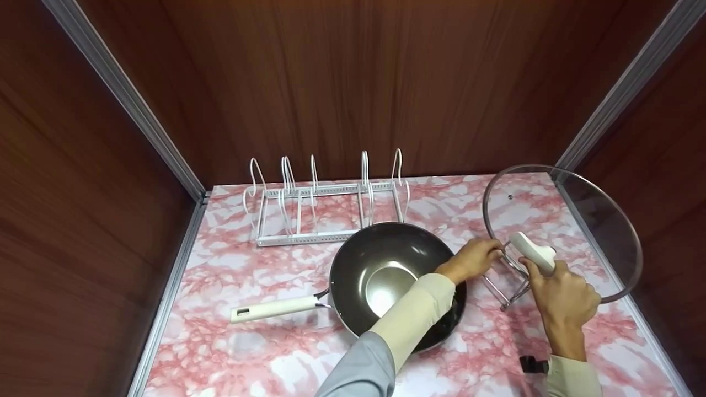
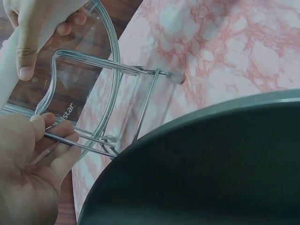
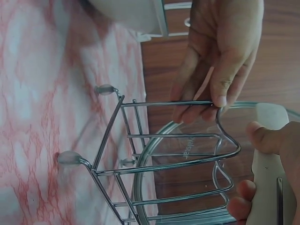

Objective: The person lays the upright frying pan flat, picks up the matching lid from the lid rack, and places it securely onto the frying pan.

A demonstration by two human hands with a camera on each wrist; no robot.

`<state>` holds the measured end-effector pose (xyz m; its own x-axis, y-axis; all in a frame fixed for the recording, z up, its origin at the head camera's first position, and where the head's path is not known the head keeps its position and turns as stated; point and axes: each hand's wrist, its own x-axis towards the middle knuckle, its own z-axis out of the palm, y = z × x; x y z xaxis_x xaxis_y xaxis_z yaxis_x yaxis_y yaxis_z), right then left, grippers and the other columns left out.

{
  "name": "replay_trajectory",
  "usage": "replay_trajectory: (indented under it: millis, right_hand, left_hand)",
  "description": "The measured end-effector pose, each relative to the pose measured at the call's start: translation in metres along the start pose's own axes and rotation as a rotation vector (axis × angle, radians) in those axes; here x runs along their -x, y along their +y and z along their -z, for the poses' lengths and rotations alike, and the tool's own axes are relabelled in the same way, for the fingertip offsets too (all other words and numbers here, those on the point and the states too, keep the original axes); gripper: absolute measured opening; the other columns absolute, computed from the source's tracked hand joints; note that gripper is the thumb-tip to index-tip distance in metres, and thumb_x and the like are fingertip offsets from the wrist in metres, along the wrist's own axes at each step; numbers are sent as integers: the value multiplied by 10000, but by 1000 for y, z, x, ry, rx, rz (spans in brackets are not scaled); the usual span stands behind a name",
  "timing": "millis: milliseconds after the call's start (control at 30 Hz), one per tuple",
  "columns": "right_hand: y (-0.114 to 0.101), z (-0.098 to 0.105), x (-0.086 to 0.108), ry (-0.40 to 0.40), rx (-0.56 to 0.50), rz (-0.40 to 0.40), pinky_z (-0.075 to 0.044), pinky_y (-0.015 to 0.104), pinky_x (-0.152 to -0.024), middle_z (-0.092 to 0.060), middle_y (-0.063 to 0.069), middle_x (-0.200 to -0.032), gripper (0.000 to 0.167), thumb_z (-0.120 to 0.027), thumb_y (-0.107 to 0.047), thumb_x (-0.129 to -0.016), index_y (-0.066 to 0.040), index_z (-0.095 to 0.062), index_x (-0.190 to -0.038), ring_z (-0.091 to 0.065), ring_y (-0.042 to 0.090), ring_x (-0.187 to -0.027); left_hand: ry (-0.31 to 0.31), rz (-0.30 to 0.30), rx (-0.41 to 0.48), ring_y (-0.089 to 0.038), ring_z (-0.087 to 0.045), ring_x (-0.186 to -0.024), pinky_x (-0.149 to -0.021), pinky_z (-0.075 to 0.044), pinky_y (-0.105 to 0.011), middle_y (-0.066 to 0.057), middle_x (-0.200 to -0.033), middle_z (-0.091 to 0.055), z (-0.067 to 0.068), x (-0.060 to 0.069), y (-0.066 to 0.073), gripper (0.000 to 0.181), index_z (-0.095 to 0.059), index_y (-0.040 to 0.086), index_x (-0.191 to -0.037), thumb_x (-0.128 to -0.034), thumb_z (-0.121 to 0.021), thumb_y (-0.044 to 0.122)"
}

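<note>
A clear glass lid (image 1: 595, 226) is held tilted at the right of a pink-marbled tabletop (image 1: 265, 358), its white handle (image 1: 534, 252) wrapped by the right hand's grip (image 1: 568, 295). Just beside it, a rod of a wire stand (image 3: 178, 165) is pinched by the left hand's grip (image 1: 471, 260). Nearer the middle, a dark wok (image 1: 364, 259) is crossed over by the left sleeve (image 1: 397, 322); a white rack (image 1: 309, 239) is set behind.

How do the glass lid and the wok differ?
The glass lid is see-through; the wok is opaque and dark inside. The lid is tilted, while the wok rests open side up on the table. The lid's handle is short; the wok's long handle juts from its side. Both are round with pale handles.
</note>
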<state>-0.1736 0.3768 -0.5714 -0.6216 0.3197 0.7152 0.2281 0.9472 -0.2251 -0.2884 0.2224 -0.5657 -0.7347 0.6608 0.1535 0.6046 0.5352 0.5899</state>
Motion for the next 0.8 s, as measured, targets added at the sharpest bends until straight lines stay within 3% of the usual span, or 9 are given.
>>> replay_trajectory:
  millis: [567,800]
  right_hand:
    - [2,-1,2,21,-2,4,-350,592,-370,-582,355,-579,681,-846,-561,-810,86,-716,-979,-552,586,-450]
    - [2,0,0,30,-18,0,-336,596,-368,-569,343,-560,671,-854,-563,-813,82,-704,-923,-538,586,-444]
  left_hand:
    - [-14,14,-2,-59,-700,-1078,-936,-483,-103,10,-1138,-777,-1,1,0,205,-749,138,-1183,-1092,-581,213]
    - [-13,15,4,-37,-669,-983,-864,-463,-93,20,-1080,-773,0,1,-1,201,-747,137,-1160,-1093,-580,224]
